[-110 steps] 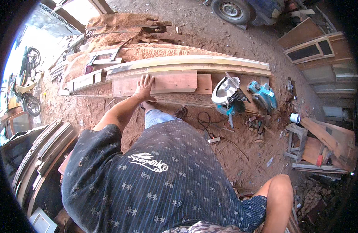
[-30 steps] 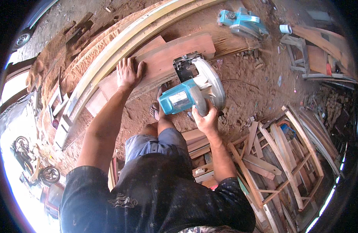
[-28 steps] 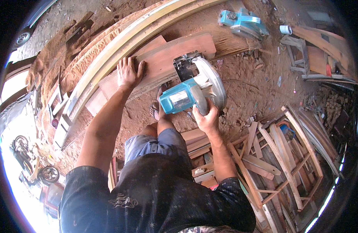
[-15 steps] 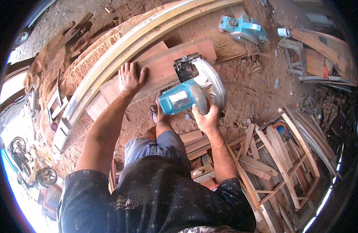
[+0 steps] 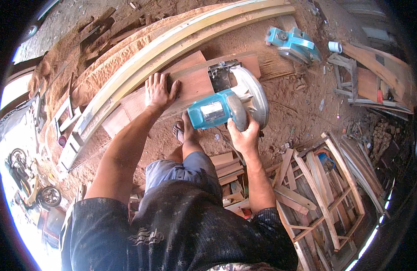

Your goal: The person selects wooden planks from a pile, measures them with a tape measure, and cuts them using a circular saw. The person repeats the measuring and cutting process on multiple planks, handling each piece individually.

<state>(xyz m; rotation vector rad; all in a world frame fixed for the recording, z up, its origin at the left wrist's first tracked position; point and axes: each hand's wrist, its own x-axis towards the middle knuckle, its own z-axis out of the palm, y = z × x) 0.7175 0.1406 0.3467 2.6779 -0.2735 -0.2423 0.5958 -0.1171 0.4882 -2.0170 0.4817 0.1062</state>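
My right hand (image 5: 245, 137) grips the rear handle of a teal circular saw (image 5: 213, 109). Its black base plate (image 5: 221, 74) rests on a reddish wooden board (image 5: 192, 82), near the board's right end. The grey guard hides the blade. On the same board, left of the saw, my left hand (image 5: 160, 92) lies flat with the thumb spread out. Another reddish board piece (image 5: 118, 119) shows at the lower left of the stack. Just beyond the boards run long pale timber beams (image 5: 181, 38).
A second teal power tool (image 5: 293, 44) sits at the far right on a plank. Sawdust heaps (image 5: 89, 74) lie behind the beams. Wooden frames (image 5: 326, 189) and offcuts stack up at my right. My sandalled foot (image 5: 178, 131) stands beside the boards. A motorcycle (image 5: 25, 176) is at the left.
The whole view has shifted slightly. Both hands stay as they were, the left flat on the board and the right on the saw handle. The saw seems in about the same place on the board.
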